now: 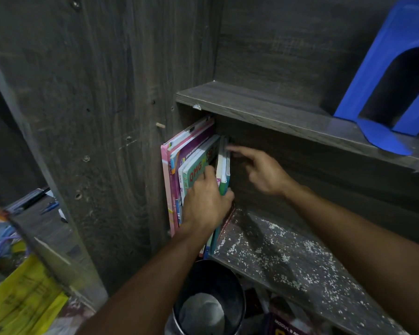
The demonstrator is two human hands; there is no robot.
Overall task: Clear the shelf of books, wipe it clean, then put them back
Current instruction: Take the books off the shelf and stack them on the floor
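1. Bin [211, 308] nearest, under shelf [288, 262] front edge.
2. L hand [205, 201] grips books [194, 165] leaning on shelf's left wall; R hand [259, 169] spread, fingertips on one book's top.
3. Risk: ungripped books tip fwd, drop off the edge.

side panel [94, 117]: dark wood-grain | blue bookend [373, 93]: upper ledge [276, 110] | metal bin [230, 284]: below | light: dim

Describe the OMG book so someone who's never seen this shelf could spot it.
On the dark wooden shelf speckled with white, books stand bunched at the left end. The OMG book leans among them, just right of the purple book: its green cover alone shows big red letters.
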